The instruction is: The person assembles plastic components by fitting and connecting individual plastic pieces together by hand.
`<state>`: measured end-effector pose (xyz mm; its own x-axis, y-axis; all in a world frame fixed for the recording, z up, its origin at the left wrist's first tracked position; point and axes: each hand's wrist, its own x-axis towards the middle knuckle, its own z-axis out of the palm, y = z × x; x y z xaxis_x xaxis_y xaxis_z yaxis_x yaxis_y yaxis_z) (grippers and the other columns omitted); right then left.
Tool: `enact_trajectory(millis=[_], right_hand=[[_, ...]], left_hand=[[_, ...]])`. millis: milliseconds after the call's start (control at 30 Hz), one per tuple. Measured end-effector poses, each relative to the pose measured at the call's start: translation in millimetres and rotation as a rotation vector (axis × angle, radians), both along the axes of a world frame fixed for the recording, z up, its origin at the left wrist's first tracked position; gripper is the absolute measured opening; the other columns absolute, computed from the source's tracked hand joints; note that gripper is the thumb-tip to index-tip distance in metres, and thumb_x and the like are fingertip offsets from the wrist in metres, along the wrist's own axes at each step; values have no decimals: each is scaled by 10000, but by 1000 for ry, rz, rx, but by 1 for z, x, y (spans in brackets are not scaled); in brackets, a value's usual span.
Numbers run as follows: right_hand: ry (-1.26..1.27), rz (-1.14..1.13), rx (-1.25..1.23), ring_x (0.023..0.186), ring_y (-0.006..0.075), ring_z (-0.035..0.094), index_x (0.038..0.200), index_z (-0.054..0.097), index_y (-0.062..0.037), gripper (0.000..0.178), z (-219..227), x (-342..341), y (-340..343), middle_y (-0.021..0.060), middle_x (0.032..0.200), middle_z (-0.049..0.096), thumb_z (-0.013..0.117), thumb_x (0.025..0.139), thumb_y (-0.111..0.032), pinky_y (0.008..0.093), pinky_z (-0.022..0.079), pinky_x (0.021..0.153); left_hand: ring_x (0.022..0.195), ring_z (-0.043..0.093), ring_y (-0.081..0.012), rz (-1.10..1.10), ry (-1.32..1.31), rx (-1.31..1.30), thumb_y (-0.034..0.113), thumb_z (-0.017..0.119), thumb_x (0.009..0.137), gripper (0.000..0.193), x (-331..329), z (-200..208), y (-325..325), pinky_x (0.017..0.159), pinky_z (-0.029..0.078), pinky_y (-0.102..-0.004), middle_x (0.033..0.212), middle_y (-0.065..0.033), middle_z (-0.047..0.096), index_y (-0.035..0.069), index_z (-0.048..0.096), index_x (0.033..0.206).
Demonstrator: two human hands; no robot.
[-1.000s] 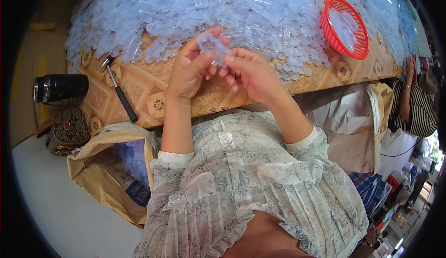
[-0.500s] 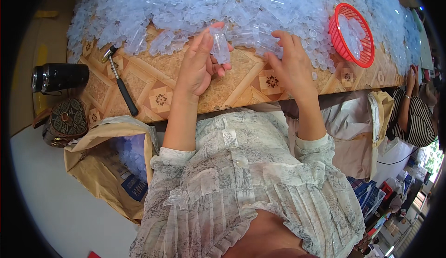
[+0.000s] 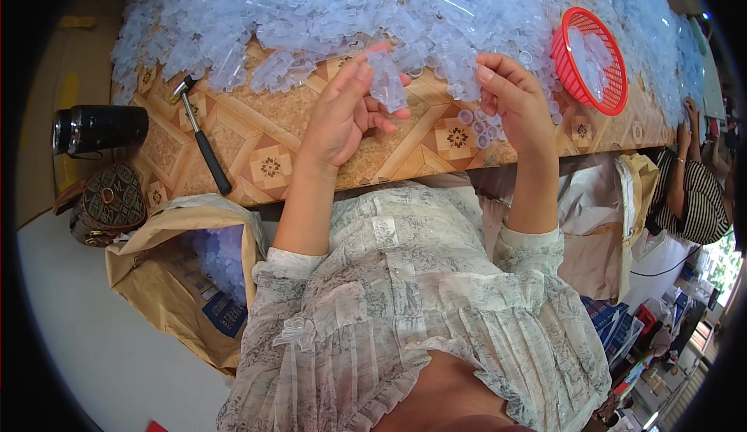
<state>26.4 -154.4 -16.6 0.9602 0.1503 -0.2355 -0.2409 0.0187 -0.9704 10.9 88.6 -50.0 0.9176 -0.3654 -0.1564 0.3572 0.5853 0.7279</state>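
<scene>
My left hand [image 3: 341, 115] holds a small clear plastic tube piece [image 3: 386, 80] between thumb and fingers, above the patterned tabletop [image 3: 257, 144]. Raised to its right, my right hand [image 3: 513, 104] has its fingers curled and apart, with nothing visible in it. Under that hand lie a few small clear caps [image 3: 476, 125]. A big heap of pale blue clear plastic pieces [image 3: 311, 4] covers the far part of the table, just beyond both hands.
A red plastic basket [image 3: 591, 59] with a few clear pieces sits at the right. A hammer [image 3: 201, 132] lies at the left, a black cylinder [image 3: 97, 129] and a patterned bag [image 3: 109, 202] beside the table. A brown bag [image 3: 183, 276] holds pieces. Another person [image 3: 692, 191] sits at right.
My hands were together on the plastic piece a second ago. The right hand has let go and moved right, toward the small caps; the left keeps the piece.
</scene>
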Motion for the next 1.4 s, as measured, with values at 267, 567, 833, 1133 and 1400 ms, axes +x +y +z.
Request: enact_trajectory(millis=[267,567,833,1133,1400], right_hand=[[149,40,216,637,37,468,1048,602,-33,189,-3,-11,41,-40,752,532,564,907,-153,189,372,530],[-367,172,-450,713,128,517,1015,610,-25,151,27,-8,28,38,894,528,532,906,-96,249,438,634],[-710,324,-900,834,322,571,955,589,-28,183,22,-15,45,143,953,537,537,787,23,373,475,713],[-854,192,-780,822,333,595,1071,592,-62,283,-6,-9,53,139,1016,553,593,795,3,374,499,682],[-830,163,-960,950,339,551,1129,563,-74,387,-10,13,68,152,1066,515,650,755,-26,407,495,762]], left_hand=[[807,672,-246,-40,-55,85,290,456,970,495,-3,3,-4,624,571,-287,1100,-157,612,23,349,1372],[770,678,-232,-43,24,51,336,439,975,491,-2,-5,13,587,558,-267,1063,-149,626,23,381,1349],[736,670,-197,-36,58,108,350,446,971,484,-1,-4,15,553,545,-251,1032,-142,634,22,414,1325],[737,672,-204,80,53,159,324,447,973,450,2,-4,29,553,546,-244,1026,-155,638,19,430,1305],[736,673,-216,125,52,128,300,433,981,445,3,0,33,544,539,-244,1027,-176,638,6,419,1314]])
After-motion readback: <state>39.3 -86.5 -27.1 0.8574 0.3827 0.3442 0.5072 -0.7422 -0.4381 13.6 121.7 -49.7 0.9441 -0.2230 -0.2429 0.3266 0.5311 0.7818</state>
